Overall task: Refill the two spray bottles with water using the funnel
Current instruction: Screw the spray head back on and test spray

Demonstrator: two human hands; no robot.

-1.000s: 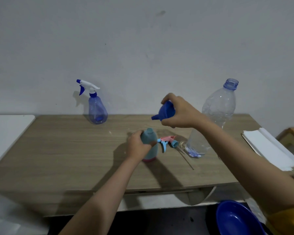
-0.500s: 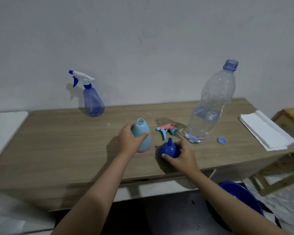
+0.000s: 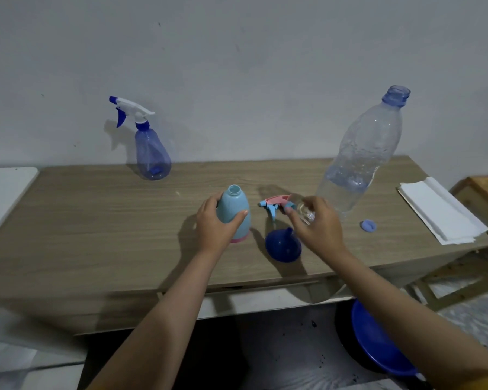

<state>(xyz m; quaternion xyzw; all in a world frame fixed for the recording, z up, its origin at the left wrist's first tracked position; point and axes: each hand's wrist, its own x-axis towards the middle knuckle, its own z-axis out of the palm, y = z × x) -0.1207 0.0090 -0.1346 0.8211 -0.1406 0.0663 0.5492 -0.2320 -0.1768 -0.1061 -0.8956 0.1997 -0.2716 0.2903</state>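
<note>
Left hand [image 3: 219, 223] wrapped around the light-blue spray bottle [image 3: 234, 213], thumb on its near right flank, fingers round the left side; bottle stands upright near the middle of the worktop [image 3: 96, 235], long axis vertical, open neck pointing straight up, pink band at its base. The grip looks meant to steady the body so it does not tip while the top goes back on. Its trigger head [image 3: 275, 206], pink and blue, lies on its side just right of the bottle, long axis running left to right, nozzle end toward the bottle. Right hand [image 3: 319, 223] hovers above and just near of that head, fingers loosely spread and curved, holding nothing that can be made out; judged to be reaching for the head. Blue funnel [image 3: 283, 244] rests mouth-down on the worktop, near of the trigger head, spout pointing up and tilted slightly right; parked this way it sits stable and close to hand. Water level inside the opaque bottle cannot be told. Large clear water bottle [image 3: 358, 161] stands to the right, uncapped, partly full; it reads as leaning left, perhaps only from the wide lens. Its cap [image 3: 368, 225] lies on the worktop just right of it. Second spray bottle [image 3: 151, 153], translucent blue, stands upright far left by the wall, head on, nozzle pointing left.
</note>
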